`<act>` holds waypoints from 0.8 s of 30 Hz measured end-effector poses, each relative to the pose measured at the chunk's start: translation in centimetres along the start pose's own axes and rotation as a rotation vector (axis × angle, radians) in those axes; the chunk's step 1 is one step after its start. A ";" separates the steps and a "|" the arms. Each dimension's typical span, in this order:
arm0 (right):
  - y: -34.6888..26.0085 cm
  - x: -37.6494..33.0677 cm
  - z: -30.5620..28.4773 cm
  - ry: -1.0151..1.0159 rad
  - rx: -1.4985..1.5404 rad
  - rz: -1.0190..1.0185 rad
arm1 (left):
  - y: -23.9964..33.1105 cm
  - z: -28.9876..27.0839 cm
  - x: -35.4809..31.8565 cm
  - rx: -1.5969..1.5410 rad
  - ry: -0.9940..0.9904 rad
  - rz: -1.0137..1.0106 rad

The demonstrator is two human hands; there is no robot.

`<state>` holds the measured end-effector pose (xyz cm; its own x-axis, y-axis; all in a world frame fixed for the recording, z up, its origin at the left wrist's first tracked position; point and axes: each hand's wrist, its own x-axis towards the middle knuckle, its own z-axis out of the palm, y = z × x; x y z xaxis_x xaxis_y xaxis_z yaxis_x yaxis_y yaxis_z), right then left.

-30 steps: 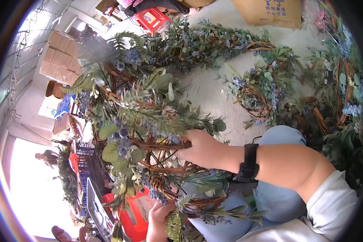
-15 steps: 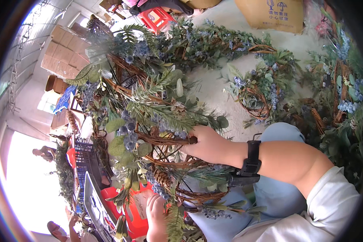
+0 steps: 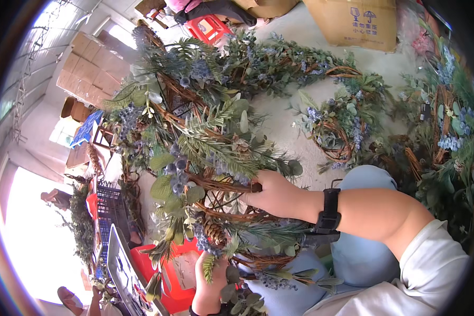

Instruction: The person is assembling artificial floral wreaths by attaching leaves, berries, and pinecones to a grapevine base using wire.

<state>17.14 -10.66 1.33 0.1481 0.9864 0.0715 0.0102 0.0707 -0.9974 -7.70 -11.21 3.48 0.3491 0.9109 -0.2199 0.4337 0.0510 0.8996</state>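
Woven twig wreath, light but springy and snag-prone, best taken by bare vine: right hand curled tight there, left hand gripping the lower rim.

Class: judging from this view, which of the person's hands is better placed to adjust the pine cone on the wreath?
Probably the left hand: it sits just below the pine cone, while the right hand grips the wreath higher up.

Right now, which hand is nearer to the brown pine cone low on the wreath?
Left. The left hand grips the wreath just below the pine cone; the right hand holds a twig higher up, further away.
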 end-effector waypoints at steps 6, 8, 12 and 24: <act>1.7 0.5 -0.1 0.042 0.081 -0.064 | 1.5 -1.8 0.7 0.837 0.062 0.573; 0.8 0.5 -0.6 0.044 -0.020 0.070 | 3.4 -3.3 -0.9 0.921 0.135 0.456; 0.4 0.4 -0.9 0.002 -0.043 0.116 | 1.9 -6.6 -2.7 0.946 0.236 0.162; 1.6 1.0 -0.1 0.023 0.023 -0.076 | -2.8 2.0 -3.3 1.076 0.062 1.295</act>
<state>17.40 -9.58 -0.24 0.1702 0.9745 0.1463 -0.0005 0.1486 -0.9889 -8.42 -15.12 0.92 0.8853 0.1418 0.4429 0.2472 -0.9502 -0.1899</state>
